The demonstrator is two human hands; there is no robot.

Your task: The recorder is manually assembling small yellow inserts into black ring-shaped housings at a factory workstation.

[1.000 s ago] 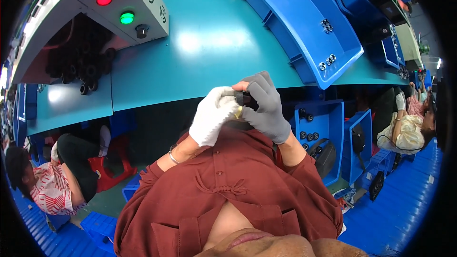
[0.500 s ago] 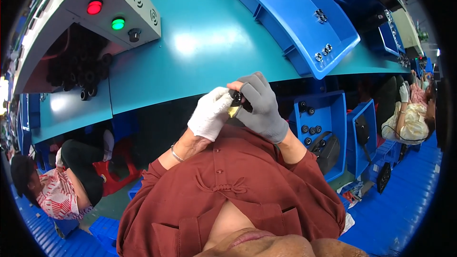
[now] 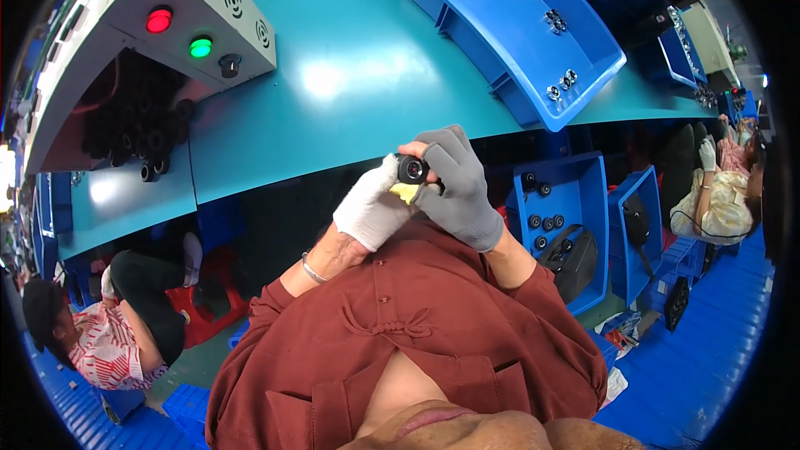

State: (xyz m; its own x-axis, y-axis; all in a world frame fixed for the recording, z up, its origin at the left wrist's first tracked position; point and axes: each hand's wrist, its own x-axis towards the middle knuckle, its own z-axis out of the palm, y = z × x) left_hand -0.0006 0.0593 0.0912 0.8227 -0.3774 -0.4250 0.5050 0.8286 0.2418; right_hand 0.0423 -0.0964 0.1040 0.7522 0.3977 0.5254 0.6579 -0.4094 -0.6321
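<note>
Both my hands are raised in front of my chest, close together near the bench's front edge. Between them is a small black wheel (image 3: pixel 412 169) with a shiny hub, its round face in sight. My left hand (image 3: pixel 369 207), in a white glove, is closed on the wheel's left side. On the other side, my right hand (image 3: pixel 461 190), in a grey glove with bare fingertips, is closed around the wheel's edge. A bit of yellow material (image 3: pixel 406 192) shows just below the wheel; what it is I cannot tell.
A pale machine (image 3: pixel 175 25) with lit red and green lamps stands left, black rings (image 3: pixel 150 137) heaped beneath it. The bench (image 3: pixel 350 83) carries a long blue tray (image 3: pixel 508 42) with several shiny parts. Right lies a blue bin (image 3: pixel 590 200) holding wheels and a dark bag. People sit on both sides.
The wheel has turned, so its round face and hub now show between my hands. My left fingers have shifted around it. More of the yellow material is visible.
</note>
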